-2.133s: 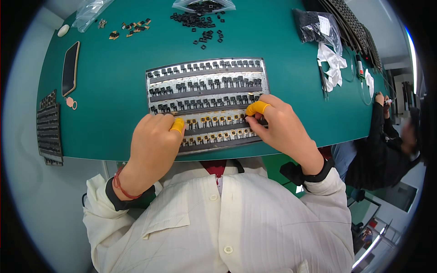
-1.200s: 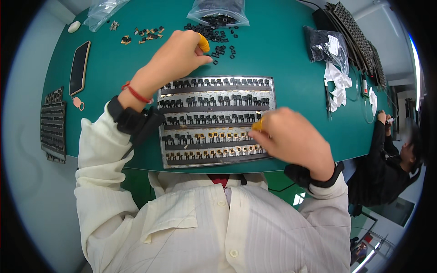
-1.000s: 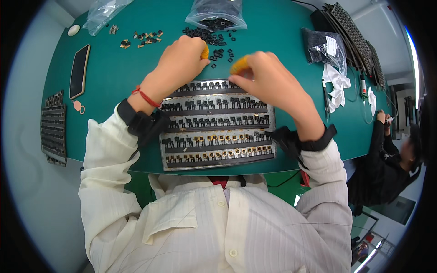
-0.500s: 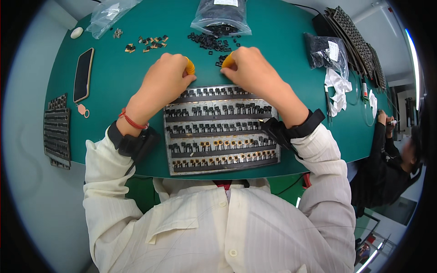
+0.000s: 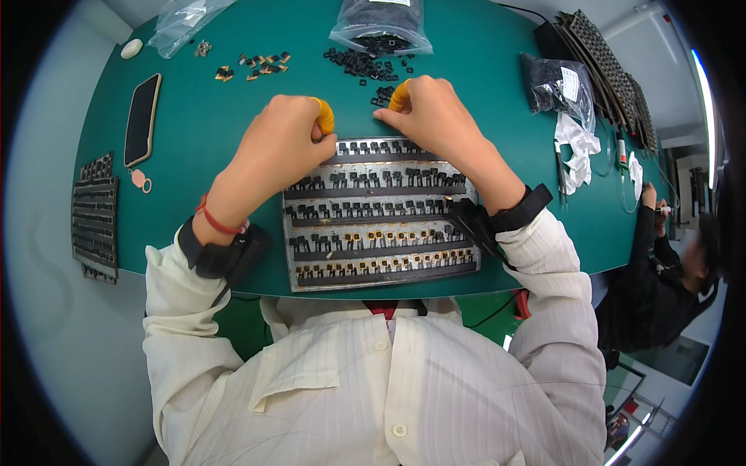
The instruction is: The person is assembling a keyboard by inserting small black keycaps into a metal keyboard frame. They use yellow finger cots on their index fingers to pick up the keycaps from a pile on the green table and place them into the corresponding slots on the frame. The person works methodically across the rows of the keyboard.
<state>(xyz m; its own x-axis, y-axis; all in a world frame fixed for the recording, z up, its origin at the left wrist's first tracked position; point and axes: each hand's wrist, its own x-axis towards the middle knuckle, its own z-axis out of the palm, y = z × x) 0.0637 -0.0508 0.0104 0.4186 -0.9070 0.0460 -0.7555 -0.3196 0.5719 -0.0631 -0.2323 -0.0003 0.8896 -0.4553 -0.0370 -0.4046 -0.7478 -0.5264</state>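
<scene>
L hand (image 5: 287, 136), R hand (image 5: 437, 110) moved fwd to far edge of tray (image 5: 388, 277) — fingers (image 5: 325, 116) curled, can't tell pinch.

From afar I see a silvery tray (image 5: 373, 192) lying flat, its far left corner hidden by the left hand (image 5: 284, 140); it holds five rows of black parts (image 5: 388, 207), some with gold squares (image 5: 380, 235); loose black pieces (image 5: 381, 97) lie just beside the right hand (image 5: 434, 113)

A cream buttoned shirt (image 5: 458, 388) is worn with black wrist straps (image 5: 524, 213), a red bracelet (image 5: 217, 225) and yellow finger covers (image 5: 326, 116).
</scene>
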